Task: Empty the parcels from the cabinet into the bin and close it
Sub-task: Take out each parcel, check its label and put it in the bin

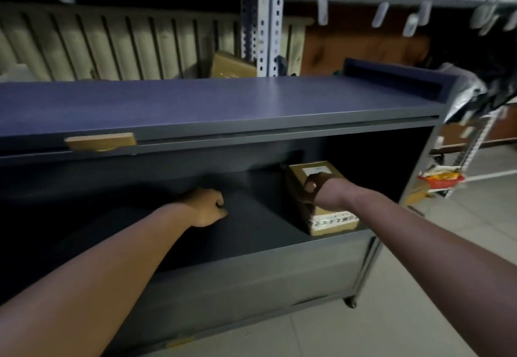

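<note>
Right hand (313,188) grips the stiff, probably light cardboard parcel (331,218) across its top; left hand (208,207) curled, empty, inside the cabinet (251,275).

A matt, smooth grey cabinet (212,105) holds a brown cardboard parcel (330,222) with a white paper label.

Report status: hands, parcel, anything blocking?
Left hand curled, empty, inside cabinet. Right hand gripping parcel at cabinet's right end. Nothing in front of parcel; bin not in view.
</note>
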Demonstrator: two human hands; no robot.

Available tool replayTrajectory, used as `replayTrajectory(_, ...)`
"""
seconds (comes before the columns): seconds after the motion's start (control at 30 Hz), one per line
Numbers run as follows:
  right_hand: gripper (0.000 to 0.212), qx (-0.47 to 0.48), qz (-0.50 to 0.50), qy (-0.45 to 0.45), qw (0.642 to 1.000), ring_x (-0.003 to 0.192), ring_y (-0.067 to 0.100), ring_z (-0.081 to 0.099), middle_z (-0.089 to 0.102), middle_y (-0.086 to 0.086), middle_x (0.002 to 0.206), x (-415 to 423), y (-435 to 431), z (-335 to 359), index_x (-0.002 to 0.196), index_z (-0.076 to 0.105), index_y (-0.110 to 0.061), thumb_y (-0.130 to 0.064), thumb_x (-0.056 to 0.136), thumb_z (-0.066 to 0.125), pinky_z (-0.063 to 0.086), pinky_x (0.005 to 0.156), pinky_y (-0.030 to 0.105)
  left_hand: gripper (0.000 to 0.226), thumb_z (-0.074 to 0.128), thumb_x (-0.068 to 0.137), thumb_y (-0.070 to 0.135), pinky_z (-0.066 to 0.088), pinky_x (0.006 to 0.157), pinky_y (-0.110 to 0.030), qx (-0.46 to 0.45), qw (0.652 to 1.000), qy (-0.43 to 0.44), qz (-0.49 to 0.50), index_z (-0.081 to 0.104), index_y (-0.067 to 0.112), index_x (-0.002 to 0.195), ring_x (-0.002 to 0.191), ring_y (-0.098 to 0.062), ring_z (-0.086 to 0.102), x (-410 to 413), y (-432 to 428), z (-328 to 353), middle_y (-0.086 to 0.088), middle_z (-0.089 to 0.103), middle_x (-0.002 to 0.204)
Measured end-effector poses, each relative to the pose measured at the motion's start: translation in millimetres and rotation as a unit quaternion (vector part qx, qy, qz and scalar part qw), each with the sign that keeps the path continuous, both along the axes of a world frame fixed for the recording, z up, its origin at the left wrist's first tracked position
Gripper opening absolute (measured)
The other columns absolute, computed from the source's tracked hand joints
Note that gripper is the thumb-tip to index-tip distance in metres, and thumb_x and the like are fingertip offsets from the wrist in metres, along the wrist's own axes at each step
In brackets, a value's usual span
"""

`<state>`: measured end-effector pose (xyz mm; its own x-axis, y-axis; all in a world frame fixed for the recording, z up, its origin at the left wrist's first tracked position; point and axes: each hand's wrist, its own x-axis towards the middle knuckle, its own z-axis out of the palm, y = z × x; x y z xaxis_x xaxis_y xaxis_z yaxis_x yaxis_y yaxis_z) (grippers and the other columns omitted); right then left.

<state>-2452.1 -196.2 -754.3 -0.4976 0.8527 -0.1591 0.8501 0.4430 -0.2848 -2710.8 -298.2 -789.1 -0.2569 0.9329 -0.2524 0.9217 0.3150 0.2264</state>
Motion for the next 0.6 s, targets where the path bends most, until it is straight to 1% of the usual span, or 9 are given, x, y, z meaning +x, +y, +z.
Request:
replayTrajectory(0.1, 0.037, 0.029, -0.038, -0.004, 0.999, 0.1, 0.023, 0.063, 0.065, 0.003, 0.119, 40.0, 31.0, -1.4, 0.12, 0.063, -0.025, -0.049, 0.092, 0.06, 0.051, 0.082, 0.031, 0.028, 0.055, 0.096, 0.041, 0.05, 0.096, -0.037, 0.01, 0.999, 0.001, -0.031, 0.064, 0.023, 0.116, 0.104, -0.018, 0.06, 35.0, 41.0, -4.4, 0.001, 0.062, 0.12)
replayTrajectory(0.17, 0.039, 0.04, -0.063, -0.007, 0.997, 0.1, 0.023, 0.062, 0.065, 0.004, 0.12, 64.9, 48.7, -4.3, 0.121, 0.063, -0.023, -0.05, 0.092, 0.061, 0.049, 0.082, 0.031, 0.028, 0.055, 0.096, 0.041, 0.05, 0.095, -0.037, 0.014, 0.999, -0.001, -0.048, 0.063, 0.024, 0.118, 0.104, -0.019, 0.06, 57.6, 65.5, -9.1, 0.001, 0.062, 0.121)
replayTrajectory(0.27, 0.039, 0.038, -0.084, -0.01, 0.996, 0.095, 0.022, 0.058, 0.064, 0.004, 0.113, 94.4, 70.8, -11.5, 0.115, 0.064, -0.024, -0.056, 0.093, 0.057, 0.044, 0.079, 0.031, 0.031, 0.056, 0.098, 0.039, 0.05, 0.094, -0.037, 0.017, 0.998, -0.012, -0.062, 0.063, 0.021, 0.122, 0.105, -0.021, 0.06, 89.7, 97.0, -16.7, -0.002, 0.062, 0.12)
replayTrajectory(0.3, 0.04, 0.039, -0.091, -0.014, 0.995, 0.096, 0.023, 0.058, 0.063, 0.004, 0.114, 100.5, 79.7, -16.1, 0.116, 0.064, -0.024, -0.056, 0.092, 0.057, 0.042, 0.079, 0.031, 0.03, 0.056, 0.098, 0.038, 0.05, 0.094, -0.038, 0.02, 0.998, -0.014, -0.065, 0.064, 0.02, 0.12, 0.104, -0.022, 0.06, 98.6, 106.7, -20.2, -0.003, 0.063, 0.119)
replayTrajectory(0.33, 0.04, 0.042, -0.095, -0.021, 0.994, 0.102, 0.025, 0.059, 0.063, 0.005, 0.118, 104.6, 87.0, -20.7, 0.118, 0.063, -0.024, -0.054, 0.093, 0.057, 0.041, 0.081, 0.031, 0.029, 0.056, 0.098, 0.037, 0.051, 0.093, -0.039, 0.022, 0.997, -0.014, -0.068, 0.065, 0.019, 0.118, 0.102, -0.022, 0.061, 106.7, 115.4, -23.5, -0.004, 0.063, 0.117)
replayTrajectory(0.4, 0.041, 0.044, -0.097, -0.04, 0.994, 0.115, 0.027, 0.057, 0.06, 0.006, 0.126, 108.8, 101.3, -32.6, 0.123, 0.06, -0.023, -0.05, 0.094, 0.055, 0.043, 0.089, 0.033, 0.027, 0.056, 0.097, 0.036, 0.052, 0.09, -0.039, 0.022, 0.997, -0.011, -0.068, 0.065, 0.019, 0.117, 0.099, -0.023, 0.061, 119.3, 131.5, -30.8, -0.005, 0.064, 0.115)
replayTrajectory(0.47, 0.04, 0.041, -0.088, -0.051, 0.994, 0.117, 0.025, 0.057, 0.06, 0.004, 0.128, 107.8, 111.1, -43.5, 0.127, 0.058, -0.022, -0.048, 0.097, 0.052, 0.042, 0.093, 0.034, 0.028, 0.055, 0.097, 0.032, 0.051, 0.087, -0.038, 0.023, 0.998, -0.009, -0.057, 0.063, 0.016, 0.118, 0.098, -0.024, 0.061, 126.4, 145.1, -37.5, -0.007, 0.062, 0.115)
replayTrajectory(0.53, 0.038, 0.028, -0.079, -0.043, 0.996, 0.11, 0.021, 0.058, 0.06, 0.003, 0.125, 105.0, 118.1, -52.3, 0.128, 0.056, -0.021, -0.045, 0.1, 0.048, 0.04, 0.088, 0.031, 0.027, 0.051, 0.098, 0.026, 0.05, 0.083, -0.035, 0.027, 0.999, -0.002, -0.038, 0.062, 0.011, 0.117, 0.096, -0.025, 0.06, 129.2, 155.3, -42.7, -0.011, 0.062, 0.114)
replayTrajectory(0.6, 0.035, 0.003, -0.062, -0.026, 0.998, 0.091, 0.013, 0.058, 0.061, -0.001, 0.116, 99.6, 120.5, -58.3, 0.129, 0.054, -0.022, -0.041, 0.102, 0.044, 0.039, 0.082, 0.028, 0.029, 0.047, 0.1, 0.023, 0.048, 0.083, -0.034, 0.033, 0.999, -0.01, -0.012, 0.061, 0.007, 0.119, 0.099, -0.027, 0.06, 128.3, 163.0, -47.3, -0.015, 0.061, 0.119)
